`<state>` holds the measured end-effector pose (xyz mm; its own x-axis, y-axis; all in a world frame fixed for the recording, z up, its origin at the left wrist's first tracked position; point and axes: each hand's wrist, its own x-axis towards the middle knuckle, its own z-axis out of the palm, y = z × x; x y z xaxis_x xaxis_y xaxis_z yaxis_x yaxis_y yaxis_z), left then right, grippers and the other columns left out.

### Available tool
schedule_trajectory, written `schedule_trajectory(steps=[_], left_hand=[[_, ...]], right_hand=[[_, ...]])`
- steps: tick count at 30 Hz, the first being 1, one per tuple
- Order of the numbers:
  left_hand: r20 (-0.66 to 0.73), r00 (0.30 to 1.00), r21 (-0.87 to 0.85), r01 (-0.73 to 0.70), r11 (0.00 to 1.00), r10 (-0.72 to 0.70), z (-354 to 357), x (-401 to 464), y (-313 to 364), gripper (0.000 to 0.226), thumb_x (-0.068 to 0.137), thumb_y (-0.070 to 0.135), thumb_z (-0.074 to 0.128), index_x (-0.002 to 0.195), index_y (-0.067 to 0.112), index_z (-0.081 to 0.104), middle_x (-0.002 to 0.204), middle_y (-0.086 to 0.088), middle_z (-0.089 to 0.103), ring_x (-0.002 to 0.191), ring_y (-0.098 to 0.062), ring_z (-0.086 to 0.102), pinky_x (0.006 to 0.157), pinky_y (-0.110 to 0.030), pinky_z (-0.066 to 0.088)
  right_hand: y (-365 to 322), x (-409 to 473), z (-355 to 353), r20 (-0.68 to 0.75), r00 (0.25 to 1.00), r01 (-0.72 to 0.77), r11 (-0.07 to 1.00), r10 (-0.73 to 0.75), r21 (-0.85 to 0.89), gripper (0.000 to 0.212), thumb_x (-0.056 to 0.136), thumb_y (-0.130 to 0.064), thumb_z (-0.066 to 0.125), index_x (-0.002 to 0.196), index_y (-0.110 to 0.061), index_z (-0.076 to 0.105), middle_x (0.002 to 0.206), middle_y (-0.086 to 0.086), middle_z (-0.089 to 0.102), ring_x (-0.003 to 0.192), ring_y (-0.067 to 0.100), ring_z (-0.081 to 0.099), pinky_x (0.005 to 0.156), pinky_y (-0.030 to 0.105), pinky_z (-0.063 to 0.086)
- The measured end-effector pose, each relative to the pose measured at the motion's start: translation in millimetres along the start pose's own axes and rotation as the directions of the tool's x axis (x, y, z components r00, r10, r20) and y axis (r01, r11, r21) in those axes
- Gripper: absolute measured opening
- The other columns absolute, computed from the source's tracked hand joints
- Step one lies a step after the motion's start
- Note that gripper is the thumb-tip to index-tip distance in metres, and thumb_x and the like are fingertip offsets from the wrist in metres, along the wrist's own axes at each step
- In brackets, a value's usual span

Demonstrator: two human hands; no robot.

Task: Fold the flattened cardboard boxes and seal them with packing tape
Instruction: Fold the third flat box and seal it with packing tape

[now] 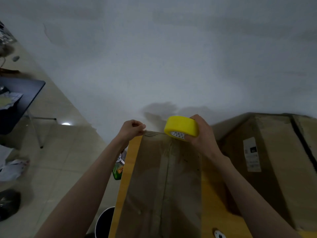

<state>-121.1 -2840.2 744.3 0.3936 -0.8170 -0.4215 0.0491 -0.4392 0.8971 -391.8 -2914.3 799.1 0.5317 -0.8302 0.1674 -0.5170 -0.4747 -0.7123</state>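
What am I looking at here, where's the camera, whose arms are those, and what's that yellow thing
There is no machine here. This is one picture from a wide-angle camera worn on a person's head, looking forward and down, so the two bare arms reaching in from the bottom are the wearer's own. Between them stands a cardboard box with a strip of yellow tape running along its left edge. The left hand pinches at the far end of that strip, at the box's top corner. The right hand holds the yellow thing, a roll of packing tape, at the box's far edge. A bigger cardboard box with a white label sits to the right, against a pale wall.
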Motion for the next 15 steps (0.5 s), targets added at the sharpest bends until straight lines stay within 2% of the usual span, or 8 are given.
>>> schedule_trajectory(steps=[3, 6, 10, 15], left_hand=[[-0.002, 1.000, 0.009, -0.009, 1.000, 0.010, 6, 2, 2, 0.029, 0.093, 0.005, 0.067, 0.113, -0.014, 0.058, 0.098, -0.019, 0.061, 0.092, -0.029, 0.064, 0.081, -0.029, 0.058], [0.000, 1.000, 0.001, -0.021, 1.000, 0.021, 9, 3, 2, 0.023, 0.092, 0.002, 0.067, 0.109, -0.011, 0.059, 0.091, -0.015, 0.061, 0.087, -0.027, 0.065, 0.077, -0.026, 0.060], [-0.028, 0.999, 0.014, -0.039, 0.999, 0.040, 10, 5, -3, 0.019, 0.091, 0.004, 0.069, 0.104, -0.007, 0.060, 0.090, -0.014, 0.062, 0.082, -0.023, 0.065, 0.072, -0.023, 0.060], [-0.081, 0.996, 0.066, -0.028, 0.997, 0.033, 14, 10, -10, 0.017, 0.091, 0.008, 0.070, 0.100, -0.003, 0.061, 0.088, -0.009, 0.064, 0.080, -0.020, 0.066, 0.072, -0.026, 0.057]], right_hand=[[6, 2, -3, 0.024, 0.999, 0.022, 1.000, -0.022, -0.010, 0.041, 0.072, -0.024, 0.075, 0.105, -0.020, 0.051, 0.099, -0.003, 0.052, 0.091, 0.017, 0.050, 0.068, 0.029, 0.031], [14, 3, -1, 0.073, 0.996, 0.044, 0.999, -0.041, -0.031, 0.046, 0.076, -0.022, 0.082, 0.109, -0.020, 0.051, 0.103, -0.003, 0.051, 0.094, 0.019, 0.051, 0.069, 0.030, 0.033], [20, 3, 0, 0.064, 0.997, 0.040, 0.999, -0.040, -0.002, 0.045, 0.074, -0.032, 0.073, 0.110, -0.024, 0.049, 0.105, -0.002, 0.051, 0.094, 0.018, 0.050, 0.068, 0.031, 0.037], [26, 4, 6, 0.063, 0.998, 0.031, 0.999, -0.029, -0.040, 0.050, 0.077, -0.020, 0.081, 0.114, -0.023, 0.048, 0.106, -0.005, 0.045, 0.095, 0.018, 0.047, 0.070, 0.030, 0.032]])
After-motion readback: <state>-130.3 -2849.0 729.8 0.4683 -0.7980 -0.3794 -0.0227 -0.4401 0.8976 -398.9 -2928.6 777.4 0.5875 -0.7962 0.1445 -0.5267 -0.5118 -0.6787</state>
